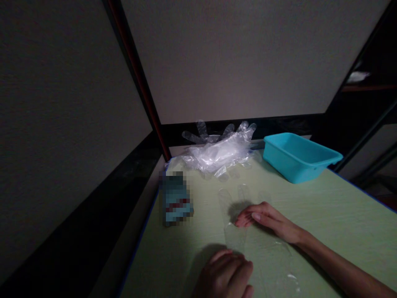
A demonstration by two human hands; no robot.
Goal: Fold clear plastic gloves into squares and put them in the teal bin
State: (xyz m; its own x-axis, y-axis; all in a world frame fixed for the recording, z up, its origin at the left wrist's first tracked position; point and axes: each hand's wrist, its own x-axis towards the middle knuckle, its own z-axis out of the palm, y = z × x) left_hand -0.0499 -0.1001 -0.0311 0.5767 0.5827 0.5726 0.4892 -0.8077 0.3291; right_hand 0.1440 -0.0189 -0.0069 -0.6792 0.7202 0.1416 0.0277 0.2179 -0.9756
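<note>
A clear plastic disposable glove (235, 236) lies spread on the pale green table, its fingers pointing away from me. Over its middle is my right hand (268, 217), turned on its side. The fingers are stretched out together, with the thumb alongside and nothing visible in the grasp. My left hand (228, 275) is at the glove's near left side, back up and fingers curled in. Whatever those fingers may hold is hidden beneath them. Farther back sits a crumpled heap of clear plastic gloves (217, 155), several glove fingers sticking up against the wall.
A turquoise plastic basin (302, 159) stands at the table's back right. On the left edge lies a blurred, pixelated bluish item (177, 200) with a red band. Panelled walls (223, 62) rise behind and left of the table (335, 219).
</note>
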